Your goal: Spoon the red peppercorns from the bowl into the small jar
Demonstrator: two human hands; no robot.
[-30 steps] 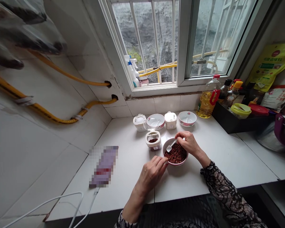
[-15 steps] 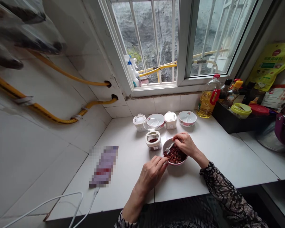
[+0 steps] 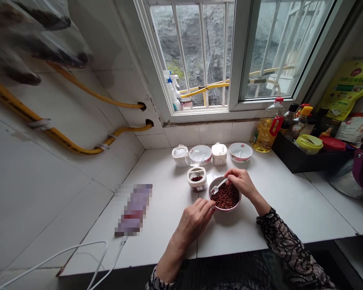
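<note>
A round bowl with a pinkish rim stands near the counter's front, filled with dark red dried bits that look like peppercorns. My right hand pinches the handle of a small white spoon; its scoop is over the left part of the bowl with a few red bits in it. My left hand grips the bowl's near left rim between thumb and fingers. Just left of the bowl is a small white seasoning jar, lid raised, with similar red bits inside.
Behind are two white lidded jars and two floral bowls. An oil bottle and a black box of condiments stand right. A blurred purple item with a white cable lies left.
My right hand has lifted the spoon slightly, and its scoop now shows clear above the red bits. My left hand stays at the bowl's rim. The view has shifted a little.
</note>
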